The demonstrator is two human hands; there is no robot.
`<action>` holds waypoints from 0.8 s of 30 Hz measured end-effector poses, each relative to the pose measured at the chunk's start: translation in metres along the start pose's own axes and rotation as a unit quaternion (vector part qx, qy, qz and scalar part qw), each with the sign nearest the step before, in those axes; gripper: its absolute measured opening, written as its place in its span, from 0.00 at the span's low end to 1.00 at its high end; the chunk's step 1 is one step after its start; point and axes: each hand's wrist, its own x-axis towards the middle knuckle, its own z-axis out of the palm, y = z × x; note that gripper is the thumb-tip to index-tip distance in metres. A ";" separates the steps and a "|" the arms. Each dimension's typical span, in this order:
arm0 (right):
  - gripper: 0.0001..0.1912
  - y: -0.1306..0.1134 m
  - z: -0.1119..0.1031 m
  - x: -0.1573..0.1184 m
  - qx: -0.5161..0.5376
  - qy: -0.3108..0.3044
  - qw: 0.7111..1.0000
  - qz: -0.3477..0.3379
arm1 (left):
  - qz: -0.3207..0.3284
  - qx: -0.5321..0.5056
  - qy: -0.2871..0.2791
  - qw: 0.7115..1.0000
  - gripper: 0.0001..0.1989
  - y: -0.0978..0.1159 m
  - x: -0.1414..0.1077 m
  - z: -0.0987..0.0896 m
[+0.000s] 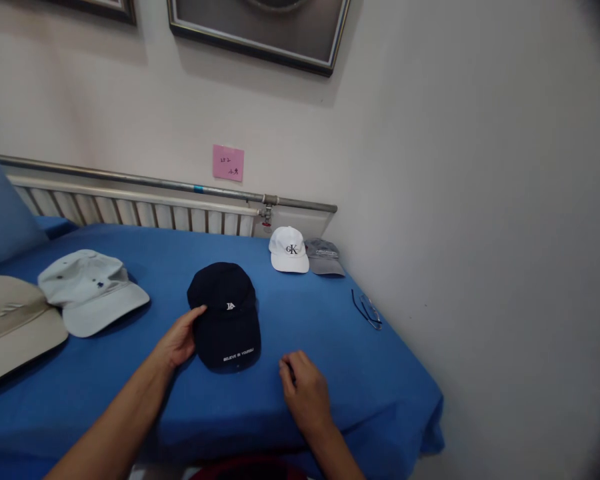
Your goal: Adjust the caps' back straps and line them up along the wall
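A dark navy baseball cap point(224, 313) with small white lettering on its front and brim is near the middle of the blue-covered surface, brim toward me. My left hand point(181, 337) grips its left side, thumb on top near where crown and brim meet; the other fingers are hidden under it. To the right of the brim, my right hand point(305, 390) rests low over the blue cloth, apart from the cap. Its fingers are curled in, and I see nothing in them.
A white cap point(289, 251) and a grey cap point(325, 257) sit at the back right, with eyeglasses point(367, 311) nearer the right edge. On the left are a pale cap point(93, 290) and a beige cap point(15, 320). Behind the blue cloth point(350, 387) run a radiator point(145, 212) and pipe.
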 end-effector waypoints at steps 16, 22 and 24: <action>0.08 0.002 -0.005 0.003 0.255 0.006 0.960 0.117 | -0.035 -0.029 -0.009 0.999 0.08 -0.008 -0.008 -0.002; 0.15 -0.011 -0.004 0.005 0.482 0.040 0.826 0.289 | -0.103 -0.057 0.000 0.993 0.09 -0.033 -0.030 0.001; 0.15 -0.015 -0.004 0.008 0.518 0.038 0.792 0.321 | -0.125 -0.090 -0.013 0.988 0.12 -0.039 -0.039 0.000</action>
